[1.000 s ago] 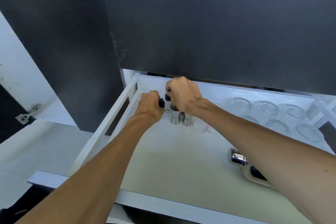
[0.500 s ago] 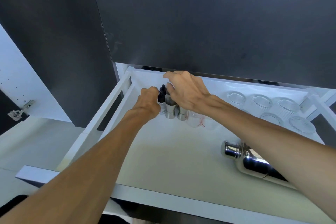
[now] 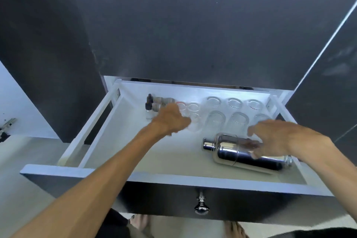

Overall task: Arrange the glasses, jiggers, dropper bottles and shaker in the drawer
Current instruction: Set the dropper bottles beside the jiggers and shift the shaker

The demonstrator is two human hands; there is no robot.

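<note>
Your right hand [image 3: 278, 139] hovers, fingers spread, just over the steel shaker [image 3: 231, 149] lying on its side at the front right of the open drawer [image 3: 135, 177]; your blurred left hand [image 3: 171, 121], grip unclear, is beside the jiggers [image 3: 161, 102], dropper bottles [image 3: 148, 102] and glasses [image 3: 234, 103] at the back

Cabinet [image 3: 193, 25]: big, dark and flat, up above both hands.
Side panel [image 3: 44, 44]: dark too, up and to the left of the left hand.
White wall [image 3: 17, 102]: far left of the left hand, with a small metal hinge [image 3: 6, 124] on it.
Floor [image 3: 29, 160]: pale grey, low and to the left of the left arm.
Knob [image 3: 201, 204]: shiny and round, on a dark front below and between the hands.
White line [image 3: 326, 44]: thin and slanted, up and right of the right hand.
Light: soft and bright, a bit blue.
</note>
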